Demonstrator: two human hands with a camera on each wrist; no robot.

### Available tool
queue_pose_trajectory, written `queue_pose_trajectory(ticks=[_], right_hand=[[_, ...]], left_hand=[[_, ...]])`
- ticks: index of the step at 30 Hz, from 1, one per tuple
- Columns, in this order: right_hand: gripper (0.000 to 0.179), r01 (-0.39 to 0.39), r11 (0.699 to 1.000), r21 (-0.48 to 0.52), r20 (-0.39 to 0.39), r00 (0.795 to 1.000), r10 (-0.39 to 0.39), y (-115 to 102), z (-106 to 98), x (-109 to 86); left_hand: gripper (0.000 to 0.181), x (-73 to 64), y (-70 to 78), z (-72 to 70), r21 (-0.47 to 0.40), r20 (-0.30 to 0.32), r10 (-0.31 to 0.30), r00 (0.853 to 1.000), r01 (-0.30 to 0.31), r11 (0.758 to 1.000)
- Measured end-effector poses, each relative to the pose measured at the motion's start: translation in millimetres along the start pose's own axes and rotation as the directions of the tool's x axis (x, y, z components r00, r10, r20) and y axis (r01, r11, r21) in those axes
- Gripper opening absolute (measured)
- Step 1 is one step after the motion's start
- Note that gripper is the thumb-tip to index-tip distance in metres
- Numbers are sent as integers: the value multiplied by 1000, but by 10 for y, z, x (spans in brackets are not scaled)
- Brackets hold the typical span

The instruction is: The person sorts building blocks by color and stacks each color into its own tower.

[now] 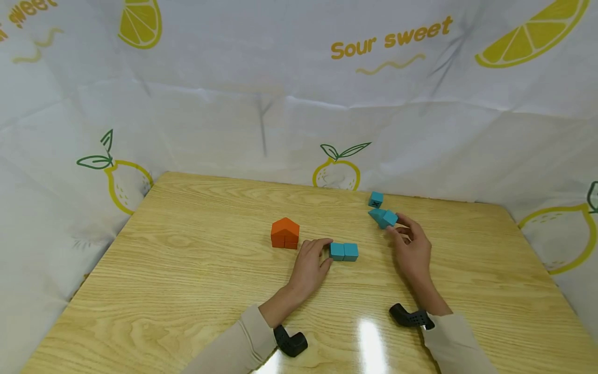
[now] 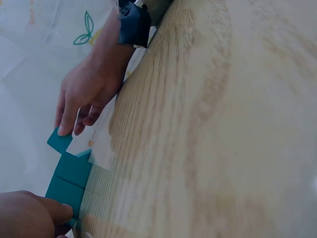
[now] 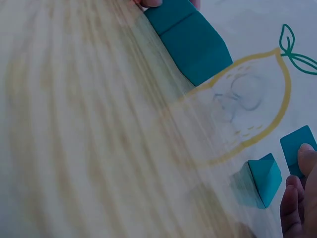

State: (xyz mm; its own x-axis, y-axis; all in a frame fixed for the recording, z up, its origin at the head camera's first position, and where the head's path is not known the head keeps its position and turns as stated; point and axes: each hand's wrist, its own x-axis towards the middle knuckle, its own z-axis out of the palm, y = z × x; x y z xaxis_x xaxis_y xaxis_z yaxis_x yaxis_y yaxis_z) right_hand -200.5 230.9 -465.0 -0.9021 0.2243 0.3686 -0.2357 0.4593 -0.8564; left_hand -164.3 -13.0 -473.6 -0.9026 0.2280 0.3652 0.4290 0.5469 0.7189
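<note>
Two blue cubes stand side by side on the table. My left hand [image 1: 309,270] pinches the left one [image 1: 337,251], finger at its back and thumb at its front; the right one [image 1: 351,252] sits flush against it. Farther right, my right hand [image 1: 413,252] holds another blue cube [image 1: 390,218] between thumb and fingers. Just left of that cube lies a blue triangular block [image 2: 85,154], which the held cube partly covers in the head view. The right wrist view shows this triangular block [image 3: 266,181] on the table beside the held cube [image 3: 298,144].
Behind the right hand, near the back edge, sits a blue cube with a dark mark [image 1: 376,199]. Orange blocks [image 1: 285,234] form a small house shape left of the blue pair. A white lemon-print cloth [image 1: 233,130] hangs around the wooden table [image 1: 187,270].
</note>
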Motion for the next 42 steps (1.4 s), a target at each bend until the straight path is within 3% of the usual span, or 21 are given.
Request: queue_pose_trajectory(ticks=[6,12,20,30,37,42], right_hand=[[40,85,994,67,84,992,-91,-359,41,-149],[41,147,982,121,149,975,-164,-409,104,-202],[40,243,947,209,224,931,-288,-481,174,-266],[39,298,935,195,293,892,-345,-616,231,-325],[41,377,915,143,317,859,-403,-642,262,-368],[42,390,914,116,330,853,-405,-649,272,-394]], left_hand=[[38,-6,-6,-1,0,3,-7,1000,7,1000],[38,-6,-10,-6,3,2,-13,1000,13,1000],[38,-5,-14,-2,0,-3,-10,1000,10,1000],[39,15,-9,-6,26,-15,7,1000,-6,1000],[43,5,-4,-7,11,-12,-2,1000,2,1000],[48,1,-6,4,-24,-13,-1,1000,1,1000]])
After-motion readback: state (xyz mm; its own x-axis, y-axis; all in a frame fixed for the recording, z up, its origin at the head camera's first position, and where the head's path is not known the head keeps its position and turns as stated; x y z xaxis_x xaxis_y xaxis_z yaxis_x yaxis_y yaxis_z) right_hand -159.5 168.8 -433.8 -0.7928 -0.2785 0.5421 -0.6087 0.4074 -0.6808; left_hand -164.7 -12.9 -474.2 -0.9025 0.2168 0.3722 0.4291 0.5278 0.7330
